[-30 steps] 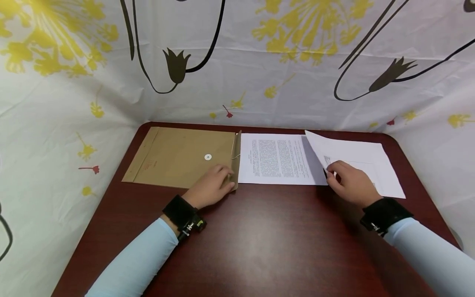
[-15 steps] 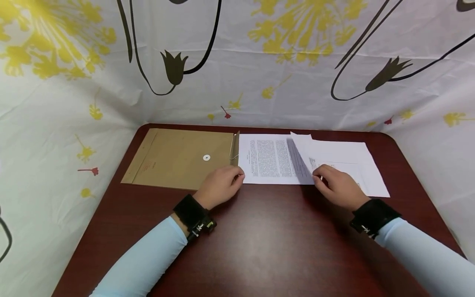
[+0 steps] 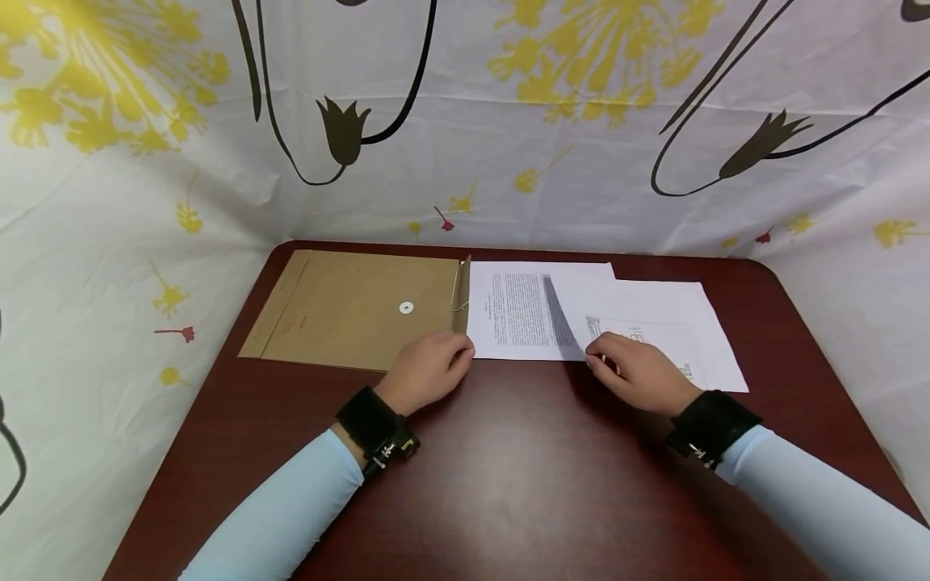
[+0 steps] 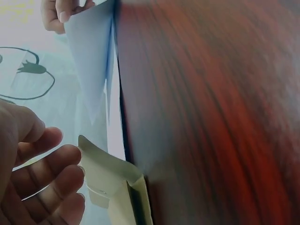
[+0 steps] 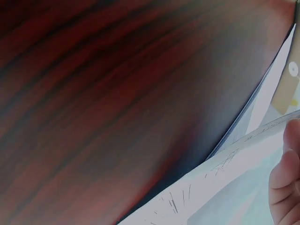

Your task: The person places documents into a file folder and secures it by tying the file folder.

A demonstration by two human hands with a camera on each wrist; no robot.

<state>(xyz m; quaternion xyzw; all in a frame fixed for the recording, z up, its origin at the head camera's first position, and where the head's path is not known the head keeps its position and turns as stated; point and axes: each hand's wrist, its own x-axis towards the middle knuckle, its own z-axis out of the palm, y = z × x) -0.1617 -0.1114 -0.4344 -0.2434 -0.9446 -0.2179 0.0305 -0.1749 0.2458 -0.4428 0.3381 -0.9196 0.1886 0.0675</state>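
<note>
In the head view, my right hand (image 3: 643, 371) pinches the near left corner of a printed paper sheet (image 3: 661, 311). That corner is raised, and the sheet overlaps a page of two-column text (image 3: 516, 311) lying at its left. The sheet's printed face shows in the right wrist view beside my right fingers (image 5: 285, 173). My left hand (image 3: 429, 367) is at the near right corner of a brown string-tie envelope (image 3: 349, 311), overlapping its flap. In the left wrist view, its loosely bent fingers (image 4: 65, 164) hold nothing, close beside the raised envelope flap (image 4: 110, 164).
A dark red wooden table (image 3: 501, 476) lies under everything. The envelope bears a white round button (image 3: 406, 307), and a thin string (image 3: 461, 307) hangs by its flap. A flower-printed white cloth (image 3: 465, 177) closes off the back and sides.
My right hand has moved left with the sheet, which covers more of the text page. My left hand has shifted slightly right and let go of the envelope flap.
</note>
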